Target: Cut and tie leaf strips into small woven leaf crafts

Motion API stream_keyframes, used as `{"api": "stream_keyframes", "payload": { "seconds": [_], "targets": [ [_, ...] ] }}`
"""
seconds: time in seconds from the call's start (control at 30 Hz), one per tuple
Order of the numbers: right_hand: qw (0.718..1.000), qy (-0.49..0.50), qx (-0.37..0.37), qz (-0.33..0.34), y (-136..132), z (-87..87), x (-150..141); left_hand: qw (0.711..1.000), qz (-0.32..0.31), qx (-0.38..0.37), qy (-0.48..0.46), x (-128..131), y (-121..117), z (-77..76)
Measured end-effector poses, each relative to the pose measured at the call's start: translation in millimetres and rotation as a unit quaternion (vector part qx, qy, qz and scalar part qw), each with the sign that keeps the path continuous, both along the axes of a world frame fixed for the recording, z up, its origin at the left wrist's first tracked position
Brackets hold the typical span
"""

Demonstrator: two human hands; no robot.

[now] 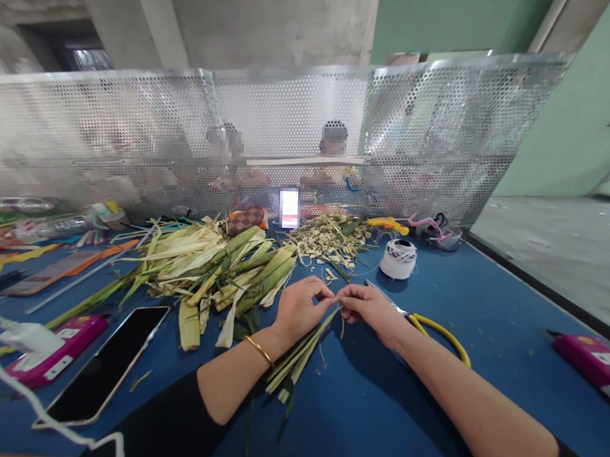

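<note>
Leaf strips (308, 352): trail toward seven o'clock, nearer left hand (299, 306) than right hand (369, 307). Pinched at upper end by both.

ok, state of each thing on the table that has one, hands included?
Left hand: pinching the leaf strips
Right hand: pinching the same strips near their upper end
Leaf strips: bundled, held
Black phone: lying flat, screen dark
Back phone: upright, screen lit
White thread: wound, loose strands showing
Scissors: lying down, partly hidden; blades open or shut, can't tell
Leaf pile: loosely heaped
</note>
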State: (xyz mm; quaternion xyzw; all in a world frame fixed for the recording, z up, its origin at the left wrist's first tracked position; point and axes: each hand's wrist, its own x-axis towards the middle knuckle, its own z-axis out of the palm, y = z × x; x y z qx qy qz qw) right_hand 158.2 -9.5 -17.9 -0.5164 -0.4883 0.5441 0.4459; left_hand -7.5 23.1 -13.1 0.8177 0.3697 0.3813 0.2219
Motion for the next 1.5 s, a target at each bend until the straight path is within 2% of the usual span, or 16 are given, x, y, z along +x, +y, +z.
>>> {"api": "stream_keyframes", "payload": {
  "seconds": [0.23, 0.37, 0.47, 0.6, 0.7, 0.77, 0.9, 1.0, 1.07, 1.27, 1.5],
  "targets": [
    [0.998, -0.045, 0.036, -0.015, 3.8, -1.8, 5.7, 0.998, -0.019, -0.054, -0.03, -2.1, 4.4, 5.2],
    [0.995, -0.07, 0.069, -0.037, 4.6, 1.9, 10.2, 0.993, 0.025, -0.107, -0.036, -4.7, 10.4, 4.0],
    [0.99, -0.067, 0.114, -0.041, 1.7, 8.5, 11.3, 0.989, 0.067, -0.13, -0.006, -5.3, 14.7, -1.5],
    [0.994, 0.012, 0.103, 0.017, -4.2, 14.3, 6.6, 0.987, 0.084, -0.131, 0.031, -3.1, 16.5, -8.9],
    [0.994, 0.064, 0.055, 0.064, -5.3, 11.4, 1.7, 0.983, 0.069, -0.169, -0.018, -1.0, 14.2, -9.4],
    [0.995, 0.059, 0.049, 0.062, -3.7, 7.4, 0.1, 0.966, 0.046, -0.238, -0.093, 0.2, 11.9, -7.7],
    [0.996, 0.031, 0.067, 0.046, 0.9, 1.5, 0.7, 0.895, -0.03, -0.384, -0.225, 2.1, 7.8, -4.2],
    [0.996, 0.028, 0.071, 0.048, 2.3, 0.4, 2.0, 0.866, -0.082, -0.413, -0.271, 3.2, 5.9, -3.4],
    [0.996, 0.016, 0.078, 0.049, 2.7, -0.2, 2.8, 0.875, -0.089, -0.399, -0.26, 4.0, 5.1, -3.3],
    [0.989, -0.074, 0.117, 0.054, 3.7, -4.4, 4.1, 0.932, -0.075, -0.31, -0.169, 7.1, 5.1, -5.7],
    [0.985, -0.11, 0.114, 0.063, 5.5, -8.8, 3.5, 0.947, -0.062, -0.285, -0.134, 7.5, 8.6, -10.3]
  ]
}}
